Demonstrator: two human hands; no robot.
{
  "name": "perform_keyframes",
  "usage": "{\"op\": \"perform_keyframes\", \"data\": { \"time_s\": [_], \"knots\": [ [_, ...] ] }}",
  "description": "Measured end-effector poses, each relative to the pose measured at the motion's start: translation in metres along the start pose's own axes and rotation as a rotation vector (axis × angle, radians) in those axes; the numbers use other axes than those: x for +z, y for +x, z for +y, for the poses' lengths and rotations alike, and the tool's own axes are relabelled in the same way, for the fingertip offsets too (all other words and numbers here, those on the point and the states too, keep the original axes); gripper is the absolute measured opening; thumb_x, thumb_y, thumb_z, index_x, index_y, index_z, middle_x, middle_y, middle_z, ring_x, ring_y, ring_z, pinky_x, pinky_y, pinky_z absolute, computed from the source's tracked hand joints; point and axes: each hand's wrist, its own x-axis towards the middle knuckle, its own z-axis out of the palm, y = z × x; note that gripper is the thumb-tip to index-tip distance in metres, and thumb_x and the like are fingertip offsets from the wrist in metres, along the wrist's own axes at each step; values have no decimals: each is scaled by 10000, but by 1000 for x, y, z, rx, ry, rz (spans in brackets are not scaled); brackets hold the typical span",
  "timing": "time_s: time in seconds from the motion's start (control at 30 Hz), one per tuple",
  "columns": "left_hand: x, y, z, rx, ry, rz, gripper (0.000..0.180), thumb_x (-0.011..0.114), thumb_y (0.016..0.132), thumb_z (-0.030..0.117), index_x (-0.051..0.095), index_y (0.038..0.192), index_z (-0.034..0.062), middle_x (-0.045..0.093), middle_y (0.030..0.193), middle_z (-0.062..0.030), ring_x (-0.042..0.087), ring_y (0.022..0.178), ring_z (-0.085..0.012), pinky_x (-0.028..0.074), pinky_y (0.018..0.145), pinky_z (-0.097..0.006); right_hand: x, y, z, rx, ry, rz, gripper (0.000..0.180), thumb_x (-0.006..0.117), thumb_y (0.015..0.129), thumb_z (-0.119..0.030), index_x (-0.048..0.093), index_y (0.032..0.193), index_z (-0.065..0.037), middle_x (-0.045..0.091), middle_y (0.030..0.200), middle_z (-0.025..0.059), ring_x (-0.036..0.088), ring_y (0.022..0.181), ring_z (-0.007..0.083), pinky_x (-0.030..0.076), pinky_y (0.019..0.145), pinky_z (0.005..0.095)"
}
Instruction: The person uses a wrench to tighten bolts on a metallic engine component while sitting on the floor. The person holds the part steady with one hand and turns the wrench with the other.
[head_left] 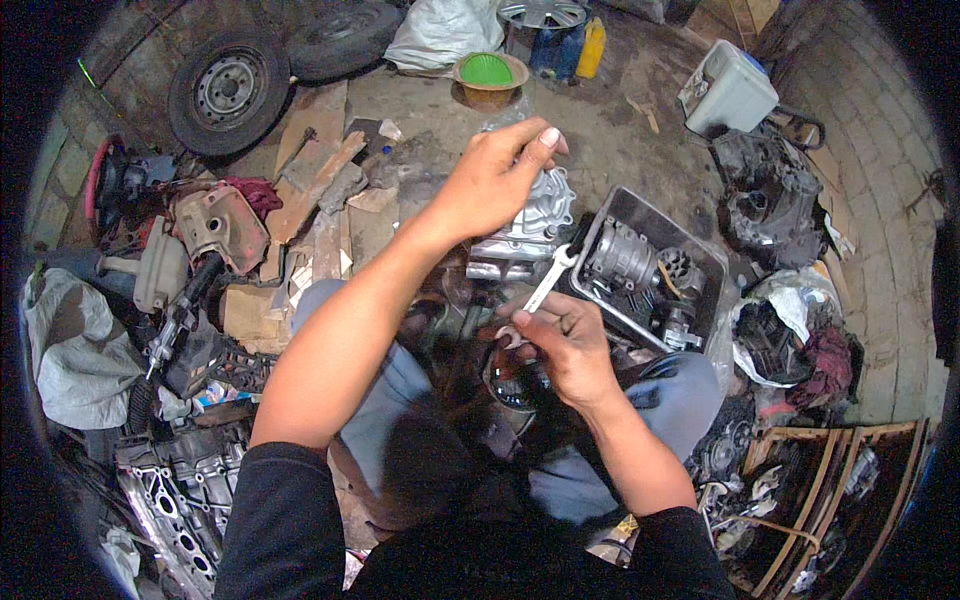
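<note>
Wrench [548, 281], a small open-ended spanner, sits pinched in the closed fingers of the right hand [562, 345], jaw up against the silver housing [530, 225] above the knees; keep the left hand [495, 180] clamped over that housing, seat the jaw squarely, and turn in short arcs.

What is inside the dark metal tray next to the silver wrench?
The tray holds grey and black metal engine parts, among them a ribbed cylindrical piece. The right hand, holding the wrench, is beside it. The tray's bottom is covered by the parts.
</note>
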Motion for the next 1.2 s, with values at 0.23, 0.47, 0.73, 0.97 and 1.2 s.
{"op": "perform_keyframes", "data": {
  "time_s": [0.23, 0.47, 0.73, 0.97, 1.2],
  "knots": [
    [-2, 0, 3, -49, -5, -19, 438, 420, 1098, 357, 674, 1072, 1, 699, 917, -111, 660, 912, -197, 501, 887, -351, 19, 19, -15, 87, 280, -60, 244, 619, 978, -135, 671, 1080, 81, 741, 933, 191, 707, 682, 217, 592, 588, 342],
    [-3, -1, 0, 0, -12, -9, 433, 424, 1094, 360, 675, 1076, 8, 702, 921, -116, 664, 922, -206, 501, 890, -356, 25, 29, -19, 120, 520, -32, 271, 610, 981, -158, 658, 1083, 89, 739, 969, 221, 740, 740, 285, 629, 640, 366],
    [-2, -1, 1, 11, -8, -4, 443, 426, 1090, 377, 674, 1089, 10, 705, 916, -116, 674, 922, -216, 505, 888, -359, 34, 25, -13, 115, 513, 27, 289, 602, 984, -169, 653, 1098, 92, 738, 983, 224, 753, 850, 315, 641, 742, 393],
    [-2, -1, 1, 15, 10, 0, 460, 411, 1093, 386, 673, 1084, 8, 707, 912, -121, 681, 916, -225, 509, 886, -366, 34, 26, -14, 96, 589, -28, 291, 579, 996, -179, 648, 1113, 79, 739, 996, 207, 751, 880, 315, 636, 758, 378],
    [-2, -1, -2, 22, 4, -11, 459, 407, 1097, 380, 671, 1080, 5, 710, 934, -118, 677, 935, -215, 503, 902, -365, 37, 21, -21, 116, 789, -50, 265, 605, 985, -190, 673, 1091, 43, 735, 1006, 163, 734, 907, 285, 599, 838, 415]
  ]
}}
